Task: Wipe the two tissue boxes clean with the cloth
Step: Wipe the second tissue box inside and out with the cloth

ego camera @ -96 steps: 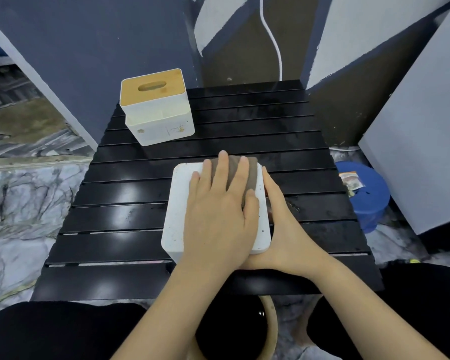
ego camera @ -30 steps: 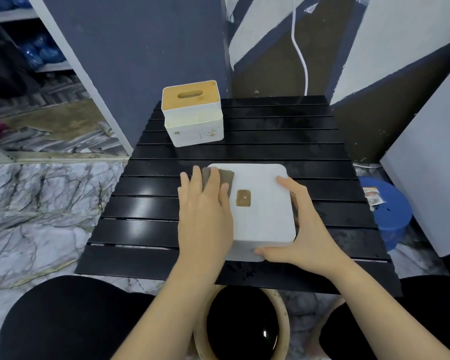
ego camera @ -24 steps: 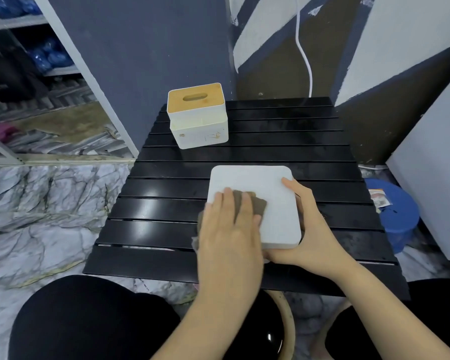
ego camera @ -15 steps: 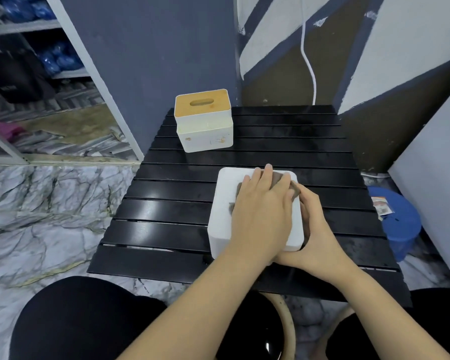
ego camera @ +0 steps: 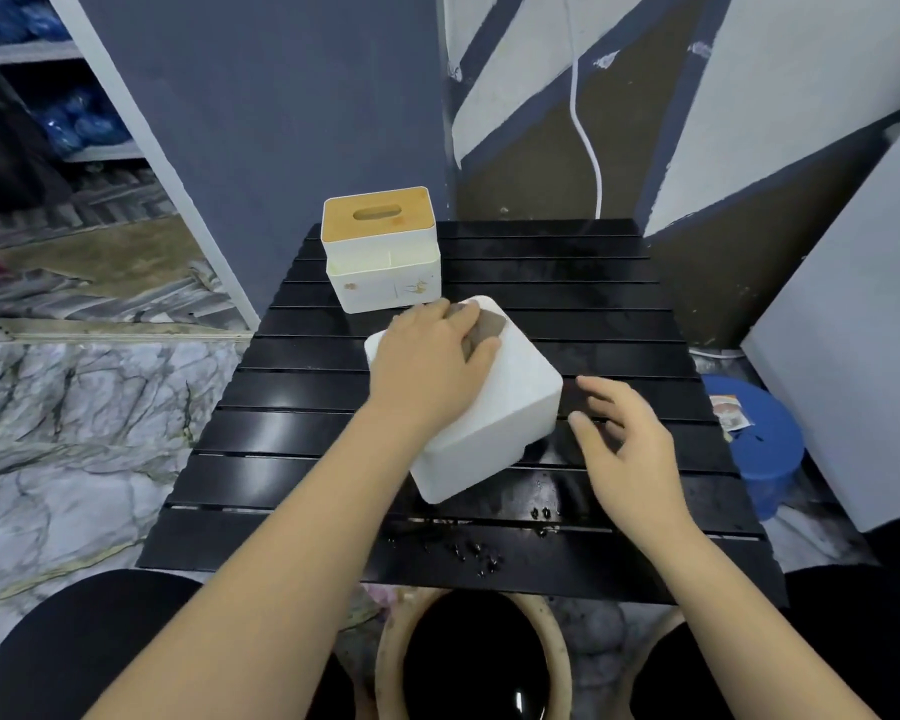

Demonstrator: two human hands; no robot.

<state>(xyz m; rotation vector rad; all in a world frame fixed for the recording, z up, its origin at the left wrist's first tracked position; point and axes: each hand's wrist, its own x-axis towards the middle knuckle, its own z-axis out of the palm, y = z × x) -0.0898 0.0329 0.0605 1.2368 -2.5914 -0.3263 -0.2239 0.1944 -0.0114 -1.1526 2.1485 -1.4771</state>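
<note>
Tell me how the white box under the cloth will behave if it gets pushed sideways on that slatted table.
The white box looks like rigid, smooth plastic, so it would probably slide rather than flex. It sits skewed to the slats of the black table, so it likely pivots easily. Only the left hand presses the cloth on it; the right hand hovers apart, so it may skid.

White tissue box [ego camera: 494, 407], perhaps brown-grey cloth [ego camera: 481, 330], black slatted table [ego camera: 292, 433], blue bucket [ego camera: 765, 444].

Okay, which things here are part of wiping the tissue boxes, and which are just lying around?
Job:
near tissue box
wooden-lidded tissue box
cloth
left hand
right hand

Lying about:
blue bucket
white cable
basin
slatted table
</note>
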